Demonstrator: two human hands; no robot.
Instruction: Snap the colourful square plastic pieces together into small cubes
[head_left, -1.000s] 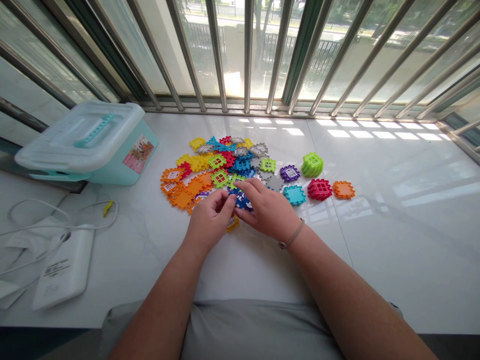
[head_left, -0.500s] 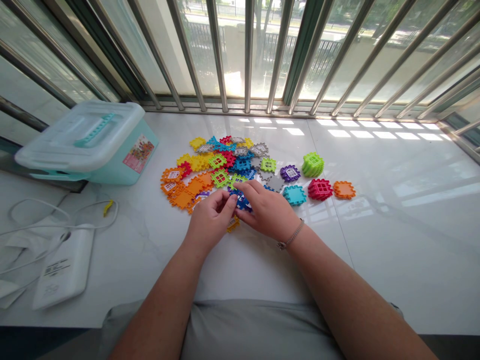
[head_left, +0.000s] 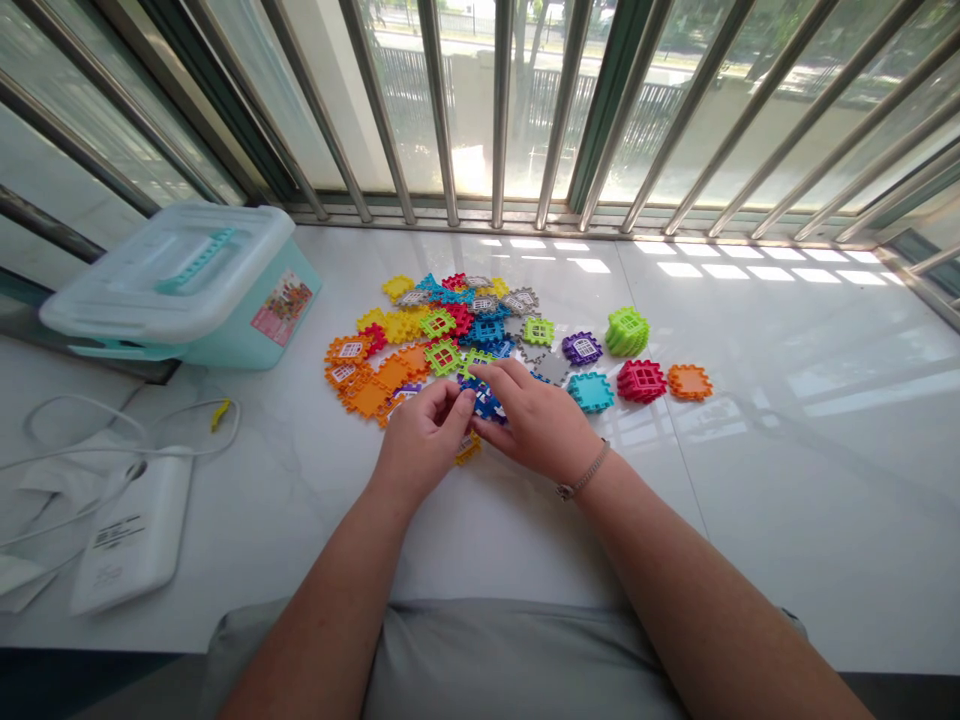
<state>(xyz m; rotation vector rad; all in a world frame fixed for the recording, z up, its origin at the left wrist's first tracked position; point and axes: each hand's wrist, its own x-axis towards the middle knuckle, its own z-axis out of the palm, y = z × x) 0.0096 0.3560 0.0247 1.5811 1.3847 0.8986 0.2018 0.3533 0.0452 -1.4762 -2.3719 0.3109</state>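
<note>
Dark blue toothed building tiles (head_left: pixel 487 402) lie between my two hands, partly covered by the fingers. My left hand (head_left: pixel 424 430) is closed, thumb and forefinger pinched at the left edge of the blue tiles. From the right, my right hand (head_left: pixel 536 415) holds the same blue tiles between its fingers and thumb. How many blue tiles are in my grasp cannot be made out. Around the hands spreads a pile of interlocking tiles, with orange tiles (head_left: pixel 367 395) at left and a green window tile (head_left: pixel 443 357) just beyond. A yellow tile (head_left: pixel 468 447) lies under the hands.
To the right stand a green stack (head_left: pixel 627 330), a red stack (head_left: pixel 642 381), an orange tile (head_left: pixel 690 382), a light blue tile (head_left: pixel 591 391) and a purple one (head_left: pixel 582 347). A lidded turquoise box (head_left: pixel 225 310) and a white power bank (head_left: pixel 135 535) with cables are at left. Metal bars (head_left: pixel 499 120) line the window.
The view has shifted very slightly. Both hands keep the same hold on the blue tiles, and the pile and stacks stay as they were.
</note>
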